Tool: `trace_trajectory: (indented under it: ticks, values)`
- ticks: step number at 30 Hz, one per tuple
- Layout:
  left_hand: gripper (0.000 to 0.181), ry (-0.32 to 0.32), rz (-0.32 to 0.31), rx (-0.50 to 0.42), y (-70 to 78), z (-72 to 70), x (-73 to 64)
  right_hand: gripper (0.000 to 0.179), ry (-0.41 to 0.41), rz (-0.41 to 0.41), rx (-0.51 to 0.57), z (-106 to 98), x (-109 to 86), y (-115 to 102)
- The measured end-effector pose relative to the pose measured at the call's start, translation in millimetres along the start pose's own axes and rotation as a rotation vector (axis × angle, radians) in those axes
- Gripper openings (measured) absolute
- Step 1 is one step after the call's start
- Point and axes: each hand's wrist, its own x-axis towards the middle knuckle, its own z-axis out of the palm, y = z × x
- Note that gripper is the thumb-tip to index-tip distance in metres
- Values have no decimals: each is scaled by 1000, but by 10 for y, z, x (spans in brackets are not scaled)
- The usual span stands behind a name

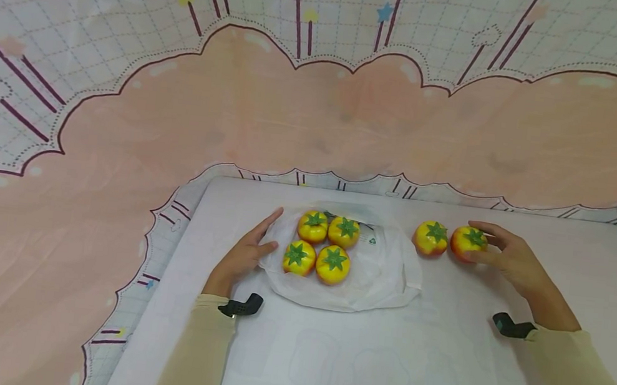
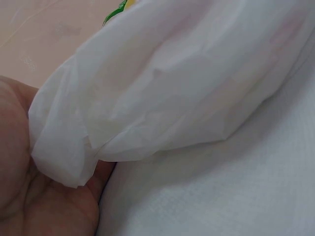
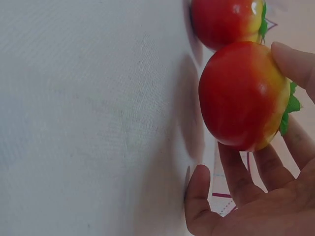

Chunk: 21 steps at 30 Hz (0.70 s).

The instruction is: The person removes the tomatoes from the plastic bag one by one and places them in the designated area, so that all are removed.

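A white plastic bag (image 1: 377, 287) lies spread on the table, with several yellow-and-red toy persimmons (image 1: 333, 265) with green leaf tops in its left part. At the bag's left edge, my left hand (image 1: 242, 251) touches the plastic with thumb and index finger spread apart. In the left wrist view, a crumpled bag edge (image 2: 64, 132) lies against the palm and hides part of the fingers. My right hand (image 1: 516, 258) holds a persimmon (image 3: 243, 96) between thumb and fingers, right of the bag. Whether that fruit touches the table, I cannot tell. Another persimmon (image 1: 430, 238) sits just left of it.
The white table (image 1: 353, 360) runs under everything, its far edge meeting a pink patterned cloth (image 1: 315, 124). Each wrist wears a black camera, one on the left sleeve (image 1: 240, 304) and one on the right (image 1: 511, 325).
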Motion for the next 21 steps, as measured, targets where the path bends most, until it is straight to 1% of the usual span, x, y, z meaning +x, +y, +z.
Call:
trace_trajectory:
  ticks: [7, 14, 19, 21]
  values:
    - [74, -4, -2, 7, -5, -5, 10, 87, 9, 13, 14, 20, 23, 11]
    - [73, 6, -10, 29, -6, -6, 8, 91, -7, 20, 38, 20, 32, 19]
    - [72, 15, -14, 49, 7, -3, 6, 90, -13, 21, 33, 23, 36, 19]
    - [72, 14, -11, 43, 13, -2, 2, 90, -15, 25, 26, 24, 43, 25]
